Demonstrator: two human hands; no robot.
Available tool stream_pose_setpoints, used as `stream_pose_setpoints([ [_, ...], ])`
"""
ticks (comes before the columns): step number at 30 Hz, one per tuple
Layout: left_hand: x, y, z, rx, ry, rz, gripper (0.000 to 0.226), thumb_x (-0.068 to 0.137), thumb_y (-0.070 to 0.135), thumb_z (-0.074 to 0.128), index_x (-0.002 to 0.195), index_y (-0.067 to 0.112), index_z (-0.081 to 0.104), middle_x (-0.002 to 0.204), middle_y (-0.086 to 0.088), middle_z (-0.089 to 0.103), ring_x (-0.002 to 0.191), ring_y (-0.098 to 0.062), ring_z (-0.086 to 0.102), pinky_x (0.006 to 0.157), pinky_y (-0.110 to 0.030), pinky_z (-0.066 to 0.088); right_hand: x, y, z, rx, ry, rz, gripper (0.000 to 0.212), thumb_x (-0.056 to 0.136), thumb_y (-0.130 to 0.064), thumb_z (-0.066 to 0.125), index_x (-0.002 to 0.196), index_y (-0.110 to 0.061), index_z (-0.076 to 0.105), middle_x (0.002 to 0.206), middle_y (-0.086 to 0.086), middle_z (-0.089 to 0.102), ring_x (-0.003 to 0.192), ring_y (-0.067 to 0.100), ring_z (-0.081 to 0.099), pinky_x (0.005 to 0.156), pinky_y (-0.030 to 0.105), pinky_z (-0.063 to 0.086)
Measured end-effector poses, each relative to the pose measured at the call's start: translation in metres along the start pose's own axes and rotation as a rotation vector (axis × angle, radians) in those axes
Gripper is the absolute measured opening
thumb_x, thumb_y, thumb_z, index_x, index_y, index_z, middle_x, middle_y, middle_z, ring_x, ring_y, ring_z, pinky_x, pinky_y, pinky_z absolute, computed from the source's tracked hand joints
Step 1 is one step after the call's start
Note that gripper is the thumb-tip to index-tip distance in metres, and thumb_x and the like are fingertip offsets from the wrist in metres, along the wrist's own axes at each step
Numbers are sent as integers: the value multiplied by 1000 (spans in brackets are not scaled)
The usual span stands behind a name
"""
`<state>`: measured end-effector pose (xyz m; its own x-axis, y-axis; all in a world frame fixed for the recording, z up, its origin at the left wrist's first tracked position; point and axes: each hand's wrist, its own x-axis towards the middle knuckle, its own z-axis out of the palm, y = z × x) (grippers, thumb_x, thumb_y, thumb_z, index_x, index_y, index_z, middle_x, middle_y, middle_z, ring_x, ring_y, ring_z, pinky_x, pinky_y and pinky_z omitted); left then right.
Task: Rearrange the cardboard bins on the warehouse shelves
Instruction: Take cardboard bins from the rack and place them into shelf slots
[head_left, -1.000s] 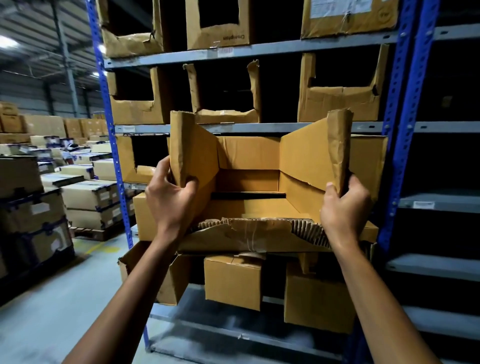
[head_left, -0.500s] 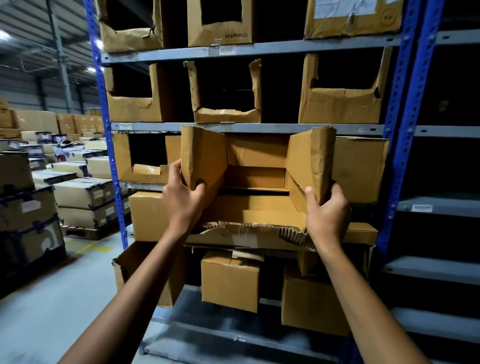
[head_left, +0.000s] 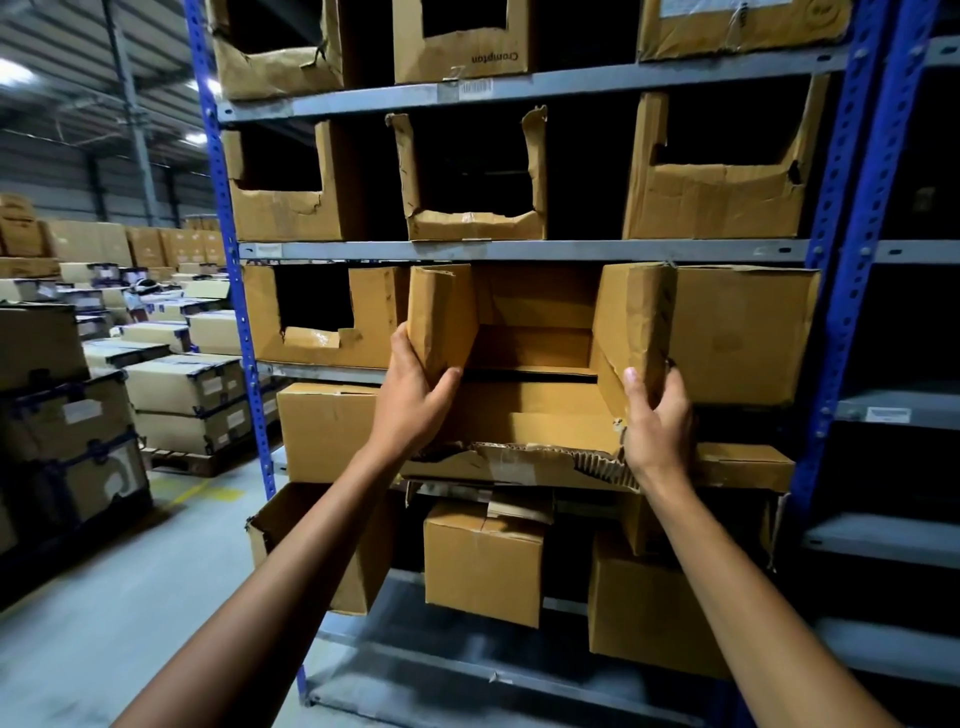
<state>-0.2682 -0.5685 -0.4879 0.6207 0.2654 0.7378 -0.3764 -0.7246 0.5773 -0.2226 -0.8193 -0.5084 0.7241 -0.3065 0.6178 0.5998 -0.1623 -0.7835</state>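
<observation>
Since a second ago the cardboard bin (head_left: 524, 405) has gone forward towards the rack. Its two upright side walls, which then stood across the grey shelf beam (head_left: 571, 250), now top out just under it, in the middle bay of the third level down.

It is a plain brown, open-topped bin with its front cut low. The left wall (head_left: 441, 317) is creased and dented. The right wall (head_left: 631, 332) is folded back on itself along its front edge. The low front lip (head_left: 519, 460) is ragged, with the corrugated core showing along the tear and pale patches where the paper has peeled.

The left hand (head_left: 413, 400) grips the bottom of the left wall, thumb inside and fingers round the outside. The right hand (head_left: 657, 421) clasps the foot of the right wall in the same way, thumb up against its inner face.

A cut-front bin (head_left: 317, 348) stands just to the left and a closed-sided box (head_left: 743, 332) just to the right. A long carton (head_left: 324, 431) lies below, partly behind the held bin. A blue perforated upright (head_left: 228, 260) frames the rack on the left.
</observation>
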Motion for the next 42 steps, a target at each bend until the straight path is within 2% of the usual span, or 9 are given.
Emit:
stream_pose_setpoints([
  [5, 14, -19, 10, 11, -22, -61, 67, 86, 45, 42, 142, 25, 10, 141, -16, 44, 113, -33, 56, 91, -49, 53, 13, 17, 16, -26, -42, 17, 45, 95, -45, 53, 129, -16, 52, 122, 0, 61, 109, 17, 59, 92, 36, 51],
  [10, 44, -46, 29, 19, -13, -43, 58, 91, 40, 42, 139, 30, 11, 134, -15, 46, 106, -31, 57, 84, -51, 56, 42, 40, 40, -40, -75, 38, 59, 92, -51, 54, 137, -14, 46, 127, 2, 60, 114, 21, 59, 94, 41, 51],
  [17, 93, -104, 67, 33, 30, -45, 54, 95, 32, 46, 138, 34, 13, 130, -14, 48, 103, -30, 58, 81, -51, 57, 88, 88, 91, 9, -82, 42, 45, 95, -38, 57, 130, -11, 50, 118, 1, 62, 103, 19, 61, 78, 27, 45],
  [24, 154, -161, 104, 33, 112, -96, 52, 96, 22, 51, 138, 16, 21, 122, -14, 54, 99, -30, 59, 80, -44, 56, 138, 128, 150, 13, -146, 45, 28, 93, -31, 62, 113, -13, 56, 102, -1, 66, 90, 15, 64, 69, 25, 48],
  [27, 171, -185, 117, 17, 116, -178, 42, 97, 26, 53, 130, 13, 30, 116, -14, 57, 93, -28, 61, 73, -43, 58, 158, 146, 173, -13, -147, 29, 23, 90, -32, 65, 103, -15, 58, 94, -2, 67, 84, 15, 64, 66, 27, 48],
  [32, 195, -221, 136, 24, 110, -172, 38, 98, 34, 49, 125, 15, 30, 110, -12, 57, 91, -31, 61, 72, -49, 57, 173, 173, 205, -3, -111, 6, 17, 91, -27, 65, 99, -14, 58, 81, -9, 63, 63, -10, 59, 53, 10, 44],
  [37, 220, -249, 154, 11, 136, -169, 38, 94, 40, 44, 123, 20, 30, 106, -12, 58, 87, -32, 62, 68, -48, 56, 184, 191, 238, -70, -45, -63, 26, 93, -33, 61, 104, -10, 56, 84, -8, 64, 69, -9, 61, 55, 5, 44],
  [40, 235, -265, 166, 7, 164, -168, 34, 97, 32, 44, 125, 17, 32, 105, -11, 57, 87, -30, 60, 69, -45, 54, 187, 210, 258, -142, 28, -110, 51, 93, -57, 48, 121, -14, 50, 105, 2, 68, 87, 14, 68, 67, 28, 57],
  [42, 245, -275, 173, -10, 180, -164, 36, 95, 35, 40, 124, 16, 32, 104, -12, 57, 86, -32, 59, 69, -46, 54, 189, 217, 272, -150, 73, -124, 61, 92, -62, 40, 129, -15, 47, 114, 5, 66, 95, 21, 66, 74, 34, 57],
])
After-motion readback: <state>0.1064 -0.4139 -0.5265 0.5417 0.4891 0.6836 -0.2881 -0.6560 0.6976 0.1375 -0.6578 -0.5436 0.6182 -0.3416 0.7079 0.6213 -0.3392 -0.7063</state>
